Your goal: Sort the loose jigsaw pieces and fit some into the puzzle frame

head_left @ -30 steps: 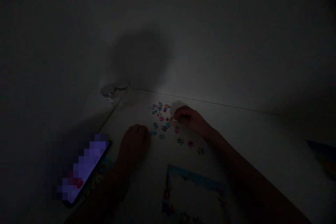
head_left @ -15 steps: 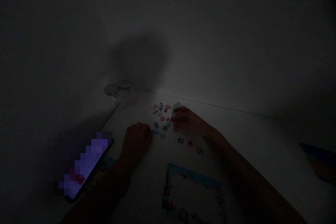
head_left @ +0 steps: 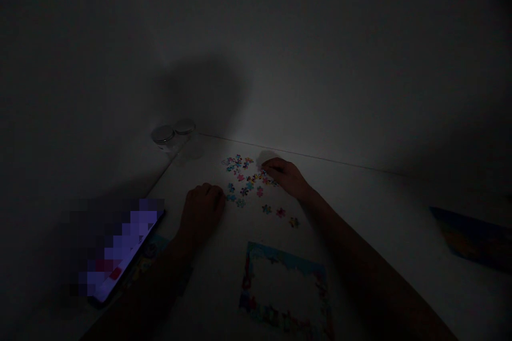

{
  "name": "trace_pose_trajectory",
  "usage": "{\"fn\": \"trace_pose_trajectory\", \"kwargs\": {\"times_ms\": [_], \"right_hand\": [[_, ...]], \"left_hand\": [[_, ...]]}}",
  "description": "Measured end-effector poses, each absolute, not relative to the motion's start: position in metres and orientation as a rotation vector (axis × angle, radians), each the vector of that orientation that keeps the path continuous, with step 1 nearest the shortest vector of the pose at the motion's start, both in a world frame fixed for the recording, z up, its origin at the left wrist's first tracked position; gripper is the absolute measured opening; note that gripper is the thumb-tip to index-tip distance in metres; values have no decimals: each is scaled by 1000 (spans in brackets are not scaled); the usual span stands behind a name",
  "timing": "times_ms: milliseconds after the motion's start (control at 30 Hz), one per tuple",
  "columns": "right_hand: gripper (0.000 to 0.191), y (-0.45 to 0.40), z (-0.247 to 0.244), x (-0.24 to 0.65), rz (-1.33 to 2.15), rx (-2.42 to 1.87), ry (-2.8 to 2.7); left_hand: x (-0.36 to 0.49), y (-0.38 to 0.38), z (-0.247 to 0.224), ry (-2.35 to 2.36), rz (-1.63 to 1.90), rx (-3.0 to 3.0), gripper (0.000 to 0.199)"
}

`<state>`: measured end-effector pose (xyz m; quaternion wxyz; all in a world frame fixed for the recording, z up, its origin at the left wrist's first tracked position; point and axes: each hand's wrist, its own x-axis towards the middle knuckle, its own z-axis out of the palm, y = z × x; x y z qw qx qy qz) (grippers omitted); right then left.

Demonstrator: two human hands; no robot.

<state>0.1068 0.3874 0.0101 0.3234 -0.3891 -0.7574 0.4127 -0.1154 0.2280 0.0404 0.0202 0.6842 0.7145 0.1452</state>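
Several loose jigsaw puzzle pieces [head_left: 244,191] lie spread over the white table between and in front of my hands. My right hand [head_left: 286,175] is above the right side of this spread, its thumb and fingers pinched together; whether a piece is between them is too dark to see. My left hand [head_left: 203,205] rests on the table just left of the pieces, fingers curled in, and their inside is hidden. Nearer to me lies a partly assembled puzzle border [head_left: 285,259], a rectangular frame with a blue upper side and a bare middle.
At the left a lit phone [head_left: 124,261] leans beside a colourful picture sheet [head_left: 154,256], partly behind my left forearm. Two clear jars with silvery lids [head_left: 163,134] stand in the back left corner. Walls edge the table. A dark blue and orange flat thing [head_left: 472,237] lies far right.
My right hand has lifted slightly away from the pieces, and its fingers have drawn together, uncovering several pieces below. My left hand stays resting. The whole view has shifted a little.
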Motion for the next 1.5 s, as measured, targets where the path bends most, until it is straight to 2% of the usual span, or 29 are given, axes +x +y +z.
{"fn": "trace_pose_trajectory", "kwargs": {"times_ms": [333, 567, 733, 1167, 1500], "right_hand": [[12, 390, 11, 103, 727, -1092, -1979], [11, 391, 8, 102, 589, -1127, -2081], [9, 390, 5, 101, 573, -1152, -2054], [14, 394, 3, 104, 558, -1125, -2122], [17, 394, -2, 104, 534, -1091, -2236]], "left_hand": [[-115, 228, 41, 2207, 475, 2118, 20], [-117, 230, 39, 2187, 467, 2161, 24], [-118, 230, 38, 2184, 474, 2148, 27], [-117, 228, 34, 2158, 550, 2144, 18], [-117, 232, 23, 2082, 569, 2202, 37]]}}
